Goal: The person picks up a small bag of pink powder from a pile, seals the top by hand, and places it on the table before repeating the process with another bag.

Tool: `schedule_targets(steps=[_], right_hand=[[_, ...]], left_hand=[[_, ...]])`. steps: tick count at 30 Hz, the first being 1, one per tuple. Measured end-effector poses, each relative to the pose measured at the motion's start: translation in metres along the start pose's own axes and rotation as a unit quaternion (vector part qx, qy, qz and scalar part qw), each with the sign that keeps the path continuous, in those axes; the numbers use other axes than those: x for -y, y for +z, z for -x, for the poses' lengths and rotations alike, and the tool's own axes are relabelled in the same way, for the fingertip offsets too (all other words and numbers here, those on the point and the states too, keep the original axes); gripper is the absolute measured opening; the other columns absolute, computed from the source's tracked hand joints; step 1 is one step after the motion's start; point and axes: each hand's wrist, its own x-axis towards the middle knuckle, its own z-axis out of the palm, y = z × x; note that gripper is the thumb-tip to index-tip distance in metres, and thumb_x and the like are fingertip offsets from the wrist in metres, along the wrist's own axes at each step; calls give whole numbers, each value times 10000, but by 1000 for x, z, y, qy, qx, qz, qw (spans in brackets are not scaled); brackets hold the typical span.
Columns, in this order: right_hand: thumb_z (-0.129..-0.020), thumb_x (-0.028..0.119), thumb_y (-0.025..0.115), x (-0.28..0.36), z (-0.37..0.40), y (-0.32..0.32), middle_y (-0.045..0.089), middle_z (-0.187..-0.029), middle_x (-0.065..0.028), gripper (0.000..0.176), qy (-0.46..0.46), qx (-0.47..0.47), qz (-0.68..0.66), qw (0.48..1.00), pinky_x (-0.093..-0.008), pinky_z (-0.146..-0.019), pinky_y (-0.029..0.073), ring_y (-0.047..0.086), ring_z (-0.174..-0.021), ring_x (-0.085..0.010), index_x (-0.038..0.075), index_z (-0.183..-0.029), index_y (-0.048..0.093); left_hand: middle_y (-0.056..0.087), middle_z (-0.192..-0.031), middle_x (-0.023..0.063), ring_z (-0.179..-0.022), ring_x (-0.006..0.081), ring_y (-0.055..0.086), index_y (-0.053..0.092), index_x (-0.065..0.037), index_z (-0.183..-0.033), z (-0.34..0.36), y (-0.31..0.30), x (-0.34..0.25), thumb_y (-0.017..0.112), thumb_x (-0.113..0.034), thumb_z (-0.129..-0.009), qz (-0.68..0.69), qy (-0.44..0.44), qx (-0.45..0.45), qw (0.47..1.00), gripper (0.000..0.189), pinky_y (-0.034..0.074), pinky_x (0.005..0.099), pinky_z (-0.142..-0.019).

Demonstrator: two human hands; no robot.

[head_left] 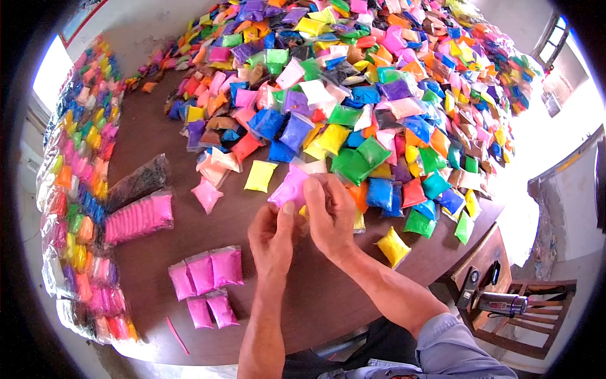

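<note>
A light pink-purple packet [290, 187] in clear plastic is held up over the front of the table, between my two hands. My left hand [271, 239] pinches its lower edge with thumb and fingers. At the packet's right side, my right hand [331, 215] is closed on it, with the fingertips partly hidden. A yellow packet [259, 175] lies just beyond my left hand. Several magenta packets [214, 270] lie in two short rows left of my left forearm. Another yellow packet [393, 247] rests to the right of my right wrist.
A large heap of coloured packets [344, 117] covers the table's far side. Bagged packets [82, 189] line the left edge, near a pink bundle [140, 218] and a dark bag [137, 182]. A pink stick [177, 335] lies in front. A chair [530, 316] and flask [502, 303] are at right.
</note>
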Motion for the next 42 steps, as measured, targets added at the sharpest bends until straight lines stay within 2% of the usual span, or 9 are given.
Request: schedule_targets(steps=[3, 5, 13, 16, 23, 25, 32, 35, 42], right_hand=[[-1100, 205, 605, 5, -2, 1, 608, -815, -18, 235, -29, -11, -6, 999, -277, -644, 446, 529, -764, -70, -17, -1031, 636], [-1106, 194, 589, 4, -1, 1, 598, -834, 3, 228, 0, -5, -26, 1000, -270, -656, 443, 516, -780, -61, -16, -1033, 639], [-1102, 192, 599, 2, -1, 0, 610, -880, 33, 207, 78, 7, -96, 992, -241, -693, 455, 531, -788, -50, 1, -1055, 664], [-1092, 180, 612, 5, -2, -2, 625, -880, 30, 198, 61, 6, -65, 996, -243, -707, 467, 548, -800, -55, 1, -1037, 677], [-1076, 164, 625, 6, 0, -1, 598, -856, 64, 183, 95, 44, -66, 992, -219, -672, 430, 509, -781, -20, 4, -1008, 682], [-1076, 168, 627, 3, 0, 0, 611, -864, 56, 188, 92, 33, -68, 993, -221, -682, 440, 520, -787, -25, 1, -1012, 686], [-1059, 137, 658, 2, -1, -3, 606, -855, 52, 145, 36, 52, -31, 998, -229, -664, 430, 505, -770, -26, 3, -1011, 685], [-1059, 141, 653, 5, 0, -4, 570, -836, 65, 149, 36, 74, -17, 996, -227, -633, 388, 459, -750, -16, 5, -1005, 678], [-1067, 190, 642, 8, -1, -6, 620, -832, 39, 215, 65, 85, 8, 994, -245, -662, 442, 532, -769, -42, -1, -981, 689]], left_hand=[[654, -770, -23, -646, 31, 512, 676, -38, -922, 1, 0, -4, 706, -281, -1073, -28, -5, 8, 1000, 287, 381, 224, -559], [665, -784, -23, -656, 30, 522, 690, -30, -932, -3, -7, 7, 702, -276, -1075, -76, 50, 36, 995, 284, 388, 222, -568], [695, -843, -8, -747, 42, 583, 702, -22, -954, 1, 0, -3, 687, -217, -1073, -129, 69, 1, 989, 230, 454, 234, -645], [684, -916, -9, -828, 49, 590, 714, -25, -1001, 2, 2, -4, 676, -211, -1076, -23, 21, -3, 999, 204, 463, 236, -698], [575, -747, -53, -671, 41, 496, 662, -33, -894, -1, 2, -3, 682, -244, -1084, -13, 54, -48, 997, 284, 406, 248, -573], [594, -755, -46, -666, 42, 512, 665, -22, -898, -3, -2, -1, 686, -250, -1083, -56, 92, -47, 993, 294, 409, 243, -574], [679, -829, -31, -691, 25, 560, 735, -27, -1076, -3, -1, -4, 746, -293, -1035, 13, -3, -41, 999, 270, 421, 221, -580], [686, -831, -36, -681, 19, 551, 738, -37, -1075, -5, -3, 0, 747, -272, -1039, 29, -6, -52, 998, 238, 414, 213, -573], [678, -851, -51, -723, 14, 562, 725, -25, -1052, -7, -5, 10, 760, -243, -1036, 20, 28, -21, 999, 221, 438, 212, -604]])
